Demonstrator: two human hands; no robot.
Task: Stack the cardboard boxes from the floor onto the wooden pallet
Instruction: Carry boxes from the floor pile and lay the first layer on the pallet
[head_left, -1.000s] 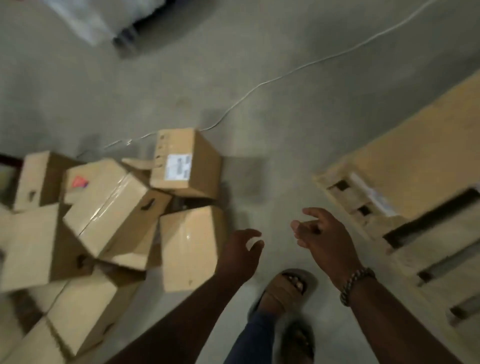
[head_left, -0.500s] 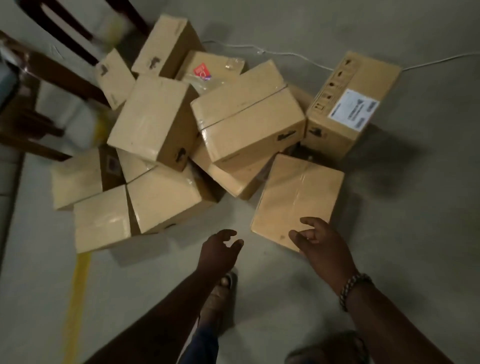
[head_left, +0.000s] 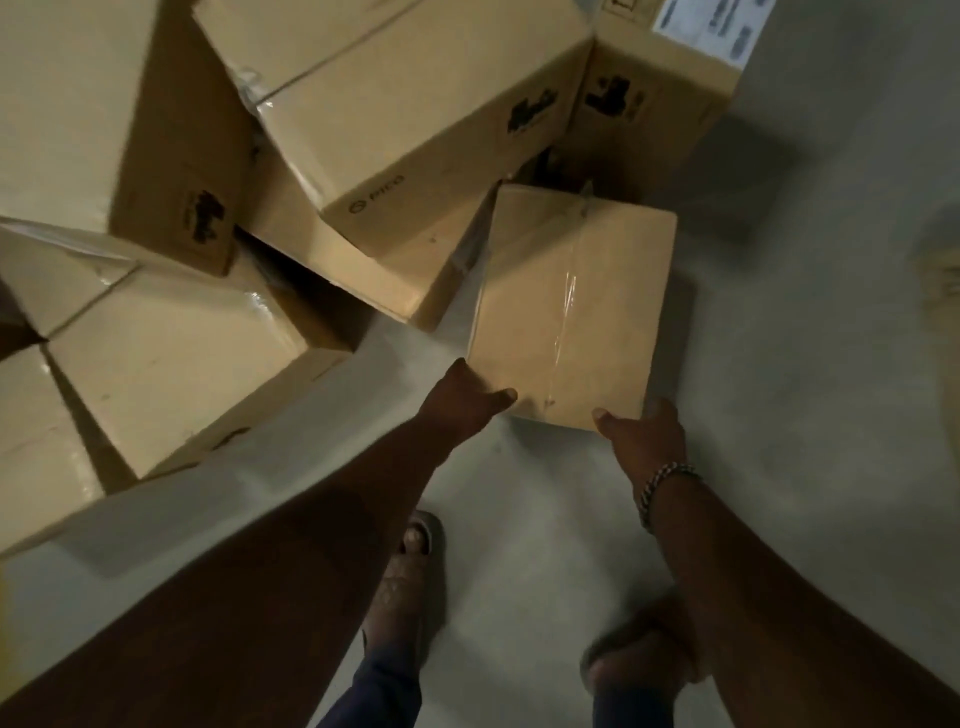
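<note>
The left hand grips the near-left corner of the taped cardboard box, the right hand the near-right corner, thumbs on top.

Nearest box right of box pile, hands at near edge.

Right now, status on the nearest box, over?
Left hand grips nearest box at near-left corner, right hand at near-right. Box on floor, not yet lifted. Pile of boxes crowds its far-left side.
</note>
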